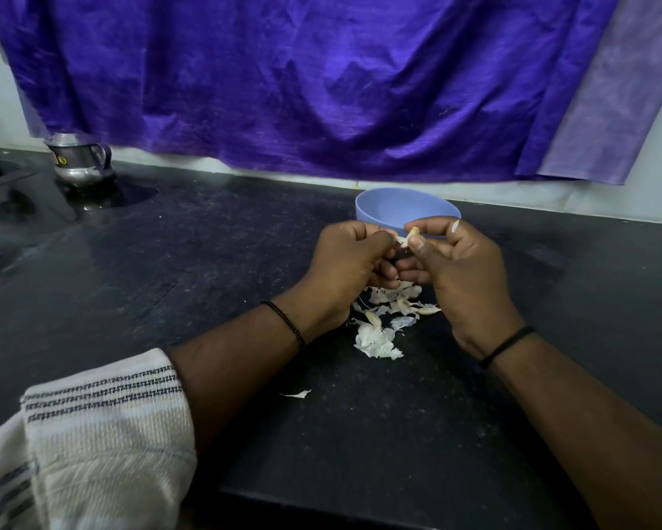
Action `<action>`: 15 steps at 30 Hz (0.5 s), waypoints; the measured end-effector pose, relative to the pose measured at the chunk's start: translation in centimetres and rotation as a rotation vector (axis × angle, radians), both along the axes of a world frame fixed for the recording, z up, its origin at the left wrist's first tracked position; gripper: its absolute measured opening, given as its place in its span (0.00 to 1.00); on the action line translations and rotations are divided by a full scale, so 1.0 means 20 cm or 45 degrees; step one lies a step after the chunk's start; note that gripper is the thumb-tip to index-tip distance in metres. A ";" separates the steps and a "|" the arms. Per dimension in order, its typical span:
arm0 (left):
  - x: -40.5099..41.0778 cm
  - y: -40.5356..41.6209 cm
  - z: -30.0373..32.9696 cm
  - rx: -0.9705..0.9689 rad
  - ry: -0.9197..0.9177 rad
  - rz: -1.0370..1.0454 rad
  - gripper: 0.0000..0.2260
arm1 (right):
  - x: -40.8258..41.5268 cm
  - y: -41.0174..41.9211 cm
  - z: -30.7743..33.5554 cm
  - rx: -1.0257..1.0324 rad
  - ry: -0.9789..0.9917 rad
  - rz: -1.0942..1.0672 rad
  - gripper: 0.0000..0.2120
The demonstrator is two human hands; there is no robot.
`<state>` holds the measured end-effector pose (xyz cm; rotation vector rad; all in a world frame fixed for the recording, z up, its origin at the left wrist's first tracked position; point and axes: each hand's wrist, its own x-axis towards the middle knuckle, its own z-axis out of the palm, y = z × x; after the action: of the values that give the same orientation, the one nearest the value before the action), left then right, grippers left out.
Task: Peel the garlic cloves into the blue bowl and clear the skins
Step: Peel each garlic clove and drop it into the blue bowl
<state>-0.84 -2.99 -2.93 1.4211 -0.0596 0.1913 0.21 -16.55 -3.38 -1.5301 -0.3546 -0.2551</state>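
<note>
Head cam: both hands up just in front of the blue bowl point(405, 210), which sits on the black counter point(214, 262) near the back wall. Right hand point(463, 269) pinches a garlic clove point(411, 237) between thumb and forefinger, other fingers curled under; a scrap of skin is stuck on one knuckle. Left hand point(346, 263) is curled tight, fingertips meeting the clove at its left end, gripping clove or skin, can't tell which. Clove is held over the bowl's near rim, not in it. Pile of skins point(384, 319) on the counter directly below the hands, one stray skin point(296, 394) nearer the person, apart from the pile. Bowl contents not visible from this angle. Steel jug point(79, 160) back left, purple cloth point(302, 78) hanging on the wall behind, striped towel point(92, 434) at lower left over the left forearm.
</note>
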 end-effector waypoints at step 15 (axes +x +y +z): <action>0.03 0.05 -0.05 0.665 -0.477 0.348 0.05 | 0.01 -0.02 0.02 0.159 0.124 0.073 0.07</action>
<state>-0.16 -2.00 -3.99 1.8951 -0.2373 0.7080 0.43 -17.02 -3.01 -1.4019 -0.2994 -0.1544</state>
